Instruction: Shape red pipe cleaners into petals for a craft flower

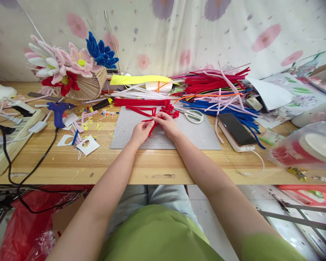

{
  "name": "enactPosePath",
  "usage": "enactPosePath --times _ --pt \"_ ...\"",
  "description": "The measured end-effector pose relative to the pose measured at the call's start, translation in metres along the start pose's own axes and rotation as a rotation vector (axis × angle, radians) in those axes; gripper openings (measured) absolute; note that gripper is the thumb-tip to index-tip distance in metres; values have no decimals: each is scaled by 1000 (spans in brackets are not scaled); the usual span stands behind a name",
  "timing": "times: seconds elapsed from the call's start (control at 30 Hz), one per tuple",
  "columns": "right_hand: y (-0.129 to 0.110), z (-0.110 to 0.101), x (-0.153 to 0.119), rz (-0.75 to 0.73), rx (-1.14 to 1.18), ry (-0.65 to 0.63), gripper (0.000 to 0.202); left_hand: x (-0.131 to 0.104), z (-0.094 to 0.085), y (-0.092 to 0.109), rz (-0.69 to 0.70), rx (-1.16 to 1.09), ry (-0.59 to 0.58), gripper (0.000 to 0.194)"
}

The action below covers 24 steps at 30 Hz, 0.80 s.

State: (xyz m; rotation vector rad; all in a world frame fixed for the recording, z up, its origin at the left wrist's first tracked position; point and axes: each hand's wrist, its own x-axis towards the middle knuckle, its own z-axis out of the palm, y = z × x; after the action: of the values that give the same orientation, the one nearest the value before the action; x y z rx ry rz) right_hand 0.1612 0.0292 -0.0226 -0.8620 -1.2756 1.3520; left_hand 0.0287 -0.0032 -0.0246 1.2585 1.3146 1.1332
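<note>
Over the grey cutting mat (195, 136), my left hand (142, 131) and my right hand (164, 123) are close together, fingers pinched on red pipe cleaners (153, 112). Some red ends stick up above the fingertips and others hang below between the hands. The fingers hide where the stems meet. Just behind lie straight red pipe cleaners (138, 102) in a bundle. A small heap of curled red pieces (168, 108) sits beyond my right hand. To its right, scissors (194, 116) with pale handles rest on the mat.
A blue glue gun (59, 112) stands left, its black cord trailing. White card pieces (88, 145) and scraps lie nearby. Fuzzy flowers (78, 62) fill a fan-ribbed holder at the back left. Blue pipe cleaners (233, 110), a phone (237, 128) and a bagged cup (301, 148) are right.
</note>
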Motion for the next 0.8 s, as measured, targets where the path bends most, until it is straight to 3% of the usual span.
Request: enactPosePath --times 0.1,0.27,0.37,0.5,0.7,0.8 --pt "3 -4 2 18 35 6 33 3 1 3 1 -167 131 26" --pt "-2 -3 -2 27 15 -25 32 3 0 8 -26 -205 212 19" --pt "-5 0 -4 31 -1 -50 32 2 0 9 -10 -222 241 28" --pt "-5 0 -3 35 2 -48 31 2 -3 7 33 -267 142 25" --pt "-5 -14 6 129 178 206 35 1 -5 7 6 -242 47 21" --pt "-6 -20 7 144 173 261 34 -1 -3 8 -14 -196 -54 19"
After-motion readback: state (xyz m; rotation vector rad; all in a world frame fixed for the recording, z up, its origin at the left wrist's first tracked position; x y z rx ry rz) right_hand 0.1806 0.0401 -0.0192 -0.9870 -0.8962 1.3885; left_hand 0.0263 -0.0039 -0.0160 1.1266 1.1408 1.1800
